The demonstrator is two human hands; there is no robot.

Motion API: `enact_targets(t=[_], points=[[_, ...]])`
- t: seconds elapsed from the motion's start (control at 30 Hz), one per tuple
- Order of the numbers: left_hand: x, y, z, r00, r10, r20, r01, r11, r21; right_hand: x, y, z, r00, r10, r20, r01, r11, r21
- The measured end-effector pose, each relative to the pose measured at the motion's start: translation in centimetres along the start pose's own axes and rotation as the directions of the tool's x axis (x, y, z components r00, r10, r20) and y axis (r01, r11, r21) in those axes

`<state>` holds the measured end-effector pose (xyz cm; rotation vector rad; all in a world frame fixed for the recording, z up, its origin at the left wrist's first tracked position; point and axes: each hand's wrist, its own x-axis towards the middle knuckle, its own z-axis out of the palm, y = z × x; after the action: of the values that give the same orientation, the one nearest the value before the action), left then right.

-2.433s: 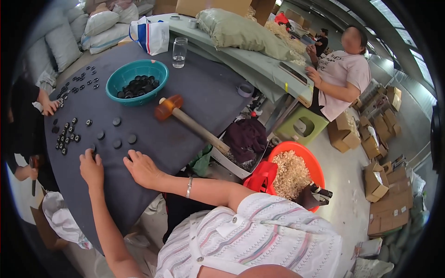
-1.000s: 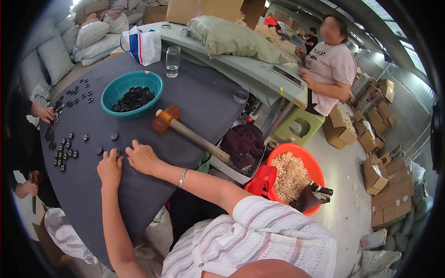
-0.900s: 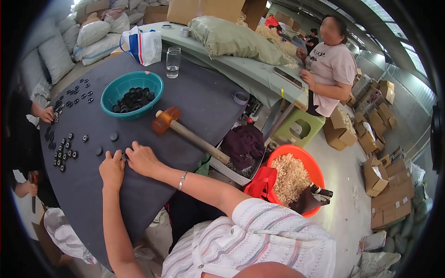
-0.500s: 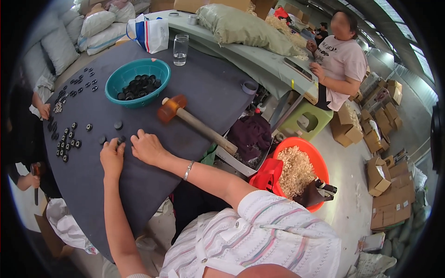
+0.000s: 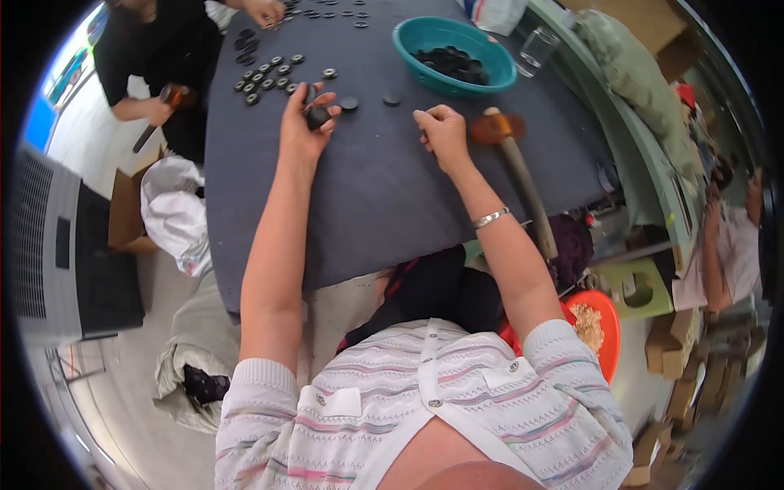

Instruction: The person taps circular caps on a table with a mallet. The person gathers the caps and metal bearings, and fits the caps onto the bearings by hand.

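Note:
My left hand (image 5: 304, 135) is turned palm up above the dark table cover, its fingers curled round black round caps (image 5: 317, 118). My right hand (image 5: 445, 137) hovers to the right, fingers bent and pressed together; anything in them is hidden. Between the hands, a black cap (image 5: 349, 104) and another black disc (image 5: 392, 100) lie on the cover. Beyond my left hand stand several black rings with pale centres (image 5: 282, 82). A teal basin (image 5: 412, 72) with many black caps sits past my right hand. Beside that hand lies a mallet (image 5: 527, 184) with an amber head and wooden handle.
A clear glass jar (image 5: 538, 51) stands right of the basin. At the far left, a co-worker's hand (image 5: 157, 112) grips another mallet, and their other hand (image 5: 265, 11) is among rings. A red basin of pale shavings (image 5: 606, 347) is at lower right. A grey cooler (image 5: 61, 245) stands left.
The view has swung left. My hands, which were close together over the caps, are now apart; the left has turned palm up with black caps in it.

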<state>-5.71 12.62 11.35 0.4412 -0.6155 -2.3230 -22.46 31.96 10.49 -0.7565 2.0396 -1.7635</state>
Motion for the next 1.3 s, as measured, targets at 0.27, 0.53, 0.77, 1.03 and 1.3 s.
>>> enact_targets(t=[0.27,0.53,0.77,1.03,1.3], points=[[1.5,-1.1,-0.6,0.836,0.519,0.178,-0.311,0.182,0.933,4.5,-0.9,4.7,0.862,-0.445,0.243,0.449,0.448,-0.773],[3.5,-3.0,1.1,0.726,0.449,0.52,-0.383,-0.364,0.849,3.8,0.0,4.8,0.866,-0.453,0.212,0.424,0.441,-0.791],[3.8,-4.5,2.4,0.808,0.263,0.527,-0.286,-0.608,0.741,3.9,0.2,4.7,0.879,-0.44,0.185,0.408,0.489,-0.771],[-3.0,-3.4,2.0,0.989,-0.149,0.006,0.148,0.982,0.114,1.7,-2.1,3.0,0.995,-0.095,-0.002,0.09,0.939,0.333],[-9.7,-7.1,4.9,0.975,-0.218,-0.042,0.192,0.924,-0.332,-7.1,-7.0,4.7,0.627,-0.777,0.056,0.779,0.623,-0.07]])
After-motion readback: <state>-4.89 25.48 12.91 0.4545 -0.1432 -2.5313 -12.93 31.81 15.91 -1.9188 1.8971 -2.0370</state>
